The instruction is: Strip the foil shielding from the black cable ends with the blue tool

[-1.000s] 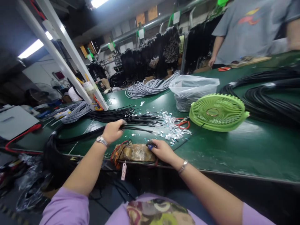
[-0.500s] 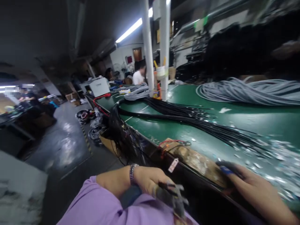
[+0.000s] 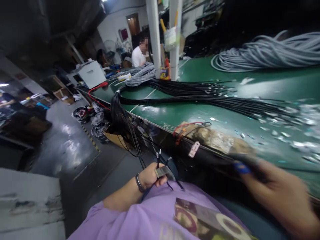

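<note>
My left hand (image 3: 151, 175) is closed in front of my purple shirt, gripping a few black cables (image 3: 142, 146). Their pale-tipped ends stick up above the fist, and other short ends hang below it. A greyish band wraps one finger. Over the bench edge is my right hand (image 3: 280, 190), blurred by motion. Its thumb, with a blue band, and a dark-covered finger come close together; whatever lies between them cannot be made out. Just beyond it, a worn brown block wrapped in clear tape (image 3: 220, 140) lies along the bench edge.
Long black cable bundles (image 3: 200, 99) and pale scraps (image 3: 306, 145) lie on the green bench (image 3: 190, 113). A grey cable coil (image 3: 262, 55) sits farther back, beside white posts (image 3: 153, 36). Black cables hang over a cardboard box (image 3: 116, 138). A person (image 3: 138, 55) sits beyond.
My left hand has moved left and up, and black cables now show in its grip. My right hand has shifted slightly within the view. The camera has tilted down.
</note>
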### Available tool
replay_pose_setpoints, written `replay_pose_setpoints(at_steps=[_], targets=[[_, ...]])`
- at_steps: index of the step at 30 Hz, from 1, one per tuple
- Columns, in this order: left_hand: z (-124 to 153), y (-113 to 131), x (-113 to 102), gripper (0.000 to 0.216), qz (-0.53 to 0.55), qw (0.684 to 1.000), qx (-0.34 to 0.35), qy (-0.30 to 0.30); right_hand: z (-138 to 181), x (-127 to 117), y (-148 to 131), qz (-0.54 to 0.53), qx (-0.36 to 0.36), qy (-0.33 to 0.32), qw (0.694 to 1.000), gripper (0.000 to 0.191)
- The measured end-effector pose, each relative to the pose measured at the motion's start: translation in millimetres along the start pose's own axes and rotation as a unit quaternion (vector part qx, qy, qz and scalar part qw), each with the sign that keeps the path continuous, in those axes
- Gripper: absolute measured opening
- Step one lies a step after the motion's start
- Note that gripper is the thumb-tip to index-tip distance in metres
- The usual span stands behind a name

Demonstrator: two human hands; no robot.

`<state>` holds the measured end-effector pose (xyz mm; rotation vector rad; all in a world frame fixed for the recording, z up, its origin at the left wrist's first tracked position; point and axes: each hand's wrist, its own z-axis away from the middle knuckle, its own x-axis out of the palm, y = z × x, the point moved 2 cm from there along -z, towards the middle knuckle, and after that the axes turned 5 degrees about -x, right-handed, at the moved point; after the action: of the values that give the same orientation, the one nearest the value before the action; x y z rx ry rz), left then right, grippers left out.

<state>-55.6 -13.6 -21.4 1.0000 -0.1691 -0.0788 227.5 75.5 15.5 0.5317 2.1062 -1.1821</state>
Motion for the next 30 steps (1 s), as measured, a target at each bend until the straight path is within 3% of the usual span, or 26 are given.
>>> replay_pose_setpoints(at_steps=[3, 5, 9, 13, 18, 20, 23, 26, 30], targets=[[-8.2, 8.9, 10.8, 0.065, -0.045, 0.999, 0.011, -0.027, 8.5, 27.5, -55.8, -0.185, -0.032, -0.138, 0.973, 0.023], [-11.0, 13.4, 16.0, 0.064, -0.085, 0.995, 0.012, -0.044, 7.2, 45.6, -72.8, -0.252, -0.003, -0.193, 0.948, 0.025], [-13.6, 18.0, 23.7, 0.062, -0.166, 0.984, 0.003, -0.071, -0.9, 64.7, -74.0, -0.325, 0.079, -0.165, 0.928, 0.028], [-14.4, 23.5, 28.9, 0.054, -0.136, 0.990, 0.020, -0.036, -3.8, 74.0, -67.7, -0.385, 0.131, -0.143, 0.902, 0.035], [-14.5, 31.2, 34.6, 0.052, -0.112, 0.990, 0.081, -0.017, 2.9, 89.4, -63.2, -0.489, 0.264, -0.149, 0.818, 0.050], [-14.7, 30.0, 35.6, 0.052, -0.098, 0.993, 0.062, -0.029, 5.5, 92.8, -59.8, -0.508, 0.310, -0.147, 0.790, 0.052], [-14.7, 25.0, 35.2, 0.054, -0.073, 0.997, 0.001, -0.029, 7.2, 90.5, -50.4, -0.511, 0.356, -0.098, 0.776, 0.052], [-15.4, 21.3, 34.6, 0.057, -0.042, 0.999, -0.021, -0.017, 9.4, 85.2, -43.3, -0.526, 0.371, -0.054, 0.763, 0.048], [-18.9, 18.8, 35.4, 0.058, -0.007, 1.000, -0.030, -0.005, 12.3, 83.5, -49.5, -0.539, 0.322, -0.125, 0.768, 0.041]])
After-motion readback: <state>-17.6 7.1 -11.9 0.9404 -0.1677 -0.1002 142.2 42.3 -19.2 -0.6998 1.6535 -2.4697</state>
